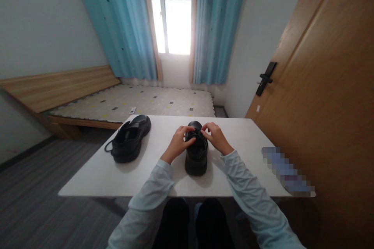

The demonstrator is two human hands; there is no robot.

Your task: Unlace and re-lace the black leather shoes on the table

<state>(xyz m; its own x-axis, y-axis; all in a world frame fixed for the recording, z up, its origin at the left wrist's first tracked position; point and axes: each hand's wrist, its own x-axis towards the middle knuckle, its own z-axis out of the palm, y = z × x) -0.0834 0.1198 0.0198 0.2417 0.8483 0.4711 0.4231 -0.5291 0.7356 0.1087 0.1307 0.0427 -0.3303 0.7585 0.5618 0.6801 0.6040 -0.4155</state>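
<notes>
A black lace-up shoe (196,167) stands in the middle of the white table, its heel toward me and its toe pointing at the window. Over its laces my left hand (180,142) comes in from the left, with the index finger at the shoelace and the thumb lower, by the shoe's opening. From the other side, my right hand (216,136) pinches the shoelace between thumb and index finger. The fingers hide much of the lacing. A second black shoe (128,144) rests on the table's left part, its toe angled away, a loop sticking out near its heel.
The white table (233,183) has a blurred-out flat item (288,173) at its right edge. Behind it is a bed (163,101) with a small white object (133,110) on it. A wooden door (327,85) stands close on the right. Blue curtains (122,19) frame the window.
</notes>
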